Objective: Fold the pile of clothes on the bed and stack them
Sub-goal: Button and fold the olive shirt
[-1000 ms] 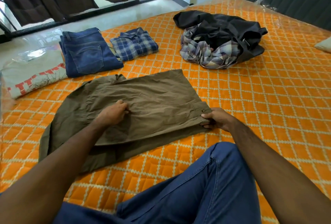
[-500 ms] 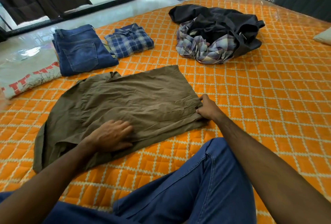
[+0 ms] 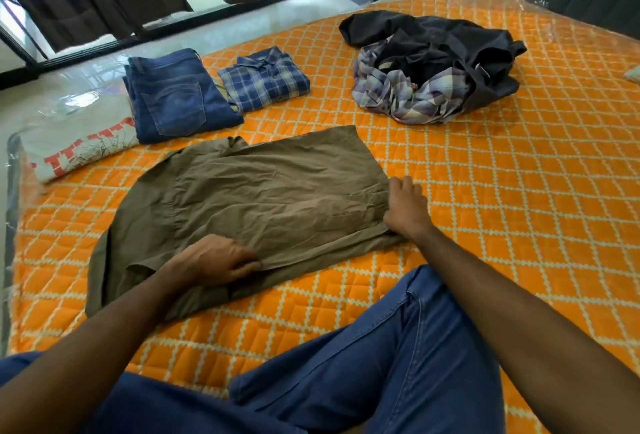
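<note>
— Olive, creased cotton shirt [image 3: 263,205] lies flat mid-bed [image 3: 519,225]; left hand [image 3: 221,260] pinches its near fold, right hand [image 3: 405,208] grips the hem.
— Behind: folded jeans [image 3: 176,97], plaid shirt [image 3: 265,78], rumpled pile [image 3: 433,62].

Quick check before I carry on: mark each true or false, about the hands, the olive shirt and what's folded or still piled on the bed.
1. Both hands touch the olive shirt. True: left hand, right hand.
2. The folded jeans lie on the plaid shirt. False: beside the folded plaid shirt.
3. The unfolded pile is gone. False: it remains, far side.
4. The olive shirt lies flat on the bed. True.
</note>
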